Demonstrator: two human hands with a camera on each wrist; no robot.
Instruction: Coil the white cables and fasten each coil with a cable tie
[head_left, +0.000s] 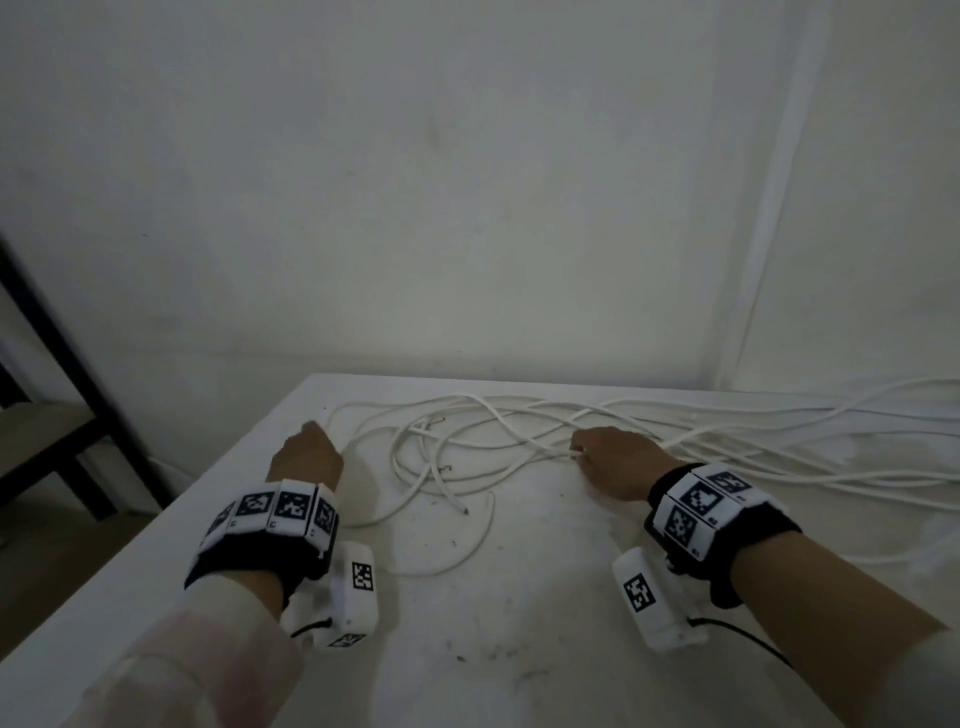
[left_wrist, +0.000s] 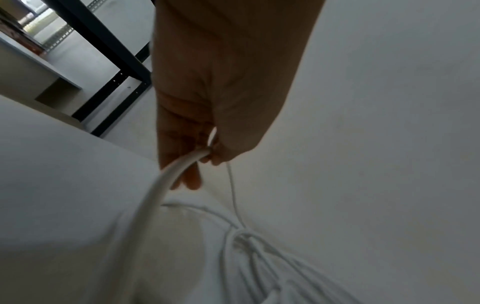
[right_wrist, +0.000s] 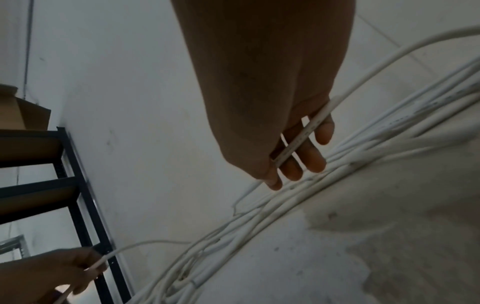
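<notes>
Several loose white cables sprawl in loops over the white table and trail off to the right. My left hand is at the table's left side and pinches one white cable between thumb and fingers. My right hand is over the middle of the tangle with its fingers curled round another stretch of white cable. The left hand also shows low in the right wrist view, holding its cable. No cable tie is visible.
A white wall rises right behind the table. A black metal shelf rack stands to the left, beyond the table edge; a cardboard box sits on it. More cables bunch along the back right.
</notes>
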